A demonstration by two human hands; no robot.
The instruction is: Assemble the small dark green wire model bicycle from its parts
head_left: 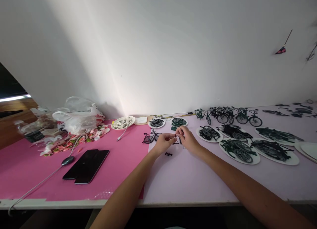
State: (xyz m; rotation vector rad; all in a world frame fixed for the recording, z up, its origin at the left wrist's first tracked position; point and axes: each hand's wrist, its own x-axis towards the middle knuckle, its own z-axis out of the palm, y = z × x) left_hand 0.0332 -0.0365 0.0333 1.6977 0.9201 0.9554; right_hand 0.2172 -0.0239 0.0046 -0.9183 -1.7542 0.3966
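My left hand (164,143) and my right hand (189,140) meet above the pale sheet, fingertips pinched close together. Whatever they hold between them is too small and hidden to name. On the sheet just below my fingers lies a small black plastic part (168,154). Beside my left hand stands a black miniature bicycle (148,138), partly hidden by that hand. Behind my hands are a plate of dark green parts (178,122) and a plate of black parts (157,123).
Several plates of bicycle parts (239,151) spread to the right, with a row of assembled miniature bicycles (230,116) behind. Leftward are two dark phones (86,166), a cable with a round puck (67,161), a plastic bag (76,118) and a plate of whitish pieces (123,122). A wall rises behind.
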